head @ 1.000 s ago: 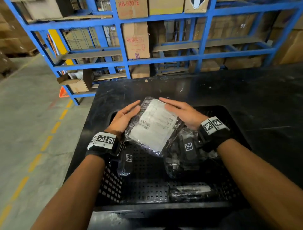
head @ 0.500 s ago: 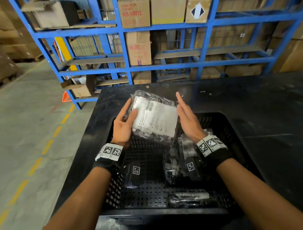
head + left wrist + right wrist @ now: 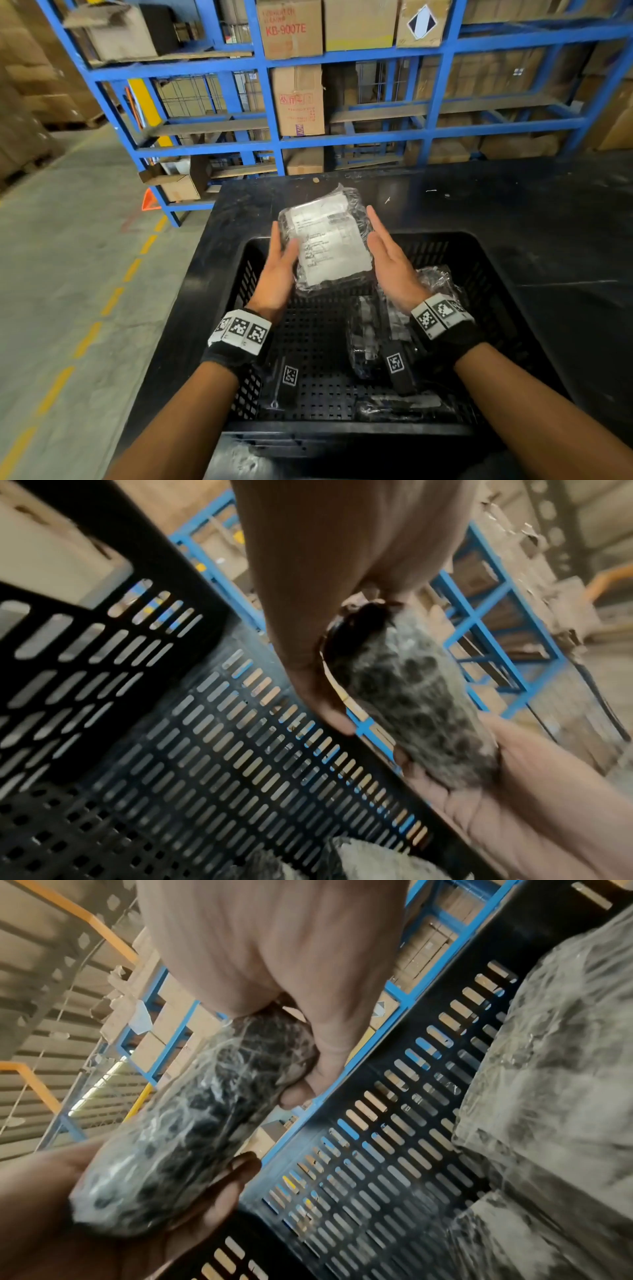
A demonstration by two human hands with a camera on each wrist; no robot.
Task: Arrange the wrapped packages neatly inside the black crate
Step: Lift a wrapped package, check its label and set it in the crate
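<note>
Both forearms are bare. Each wrist wears a black band [image 3: 236, 356] topped by white blocks printed with black square markers [image 3: 442, 313]; a small tagged black camera hangs beneath.

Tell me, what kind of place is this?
Most likely a warehouse. Tall blue racks hold cardboard boxes, the concrete floor has yellow dashes, and wrapped packages go into a black crate.
</note>
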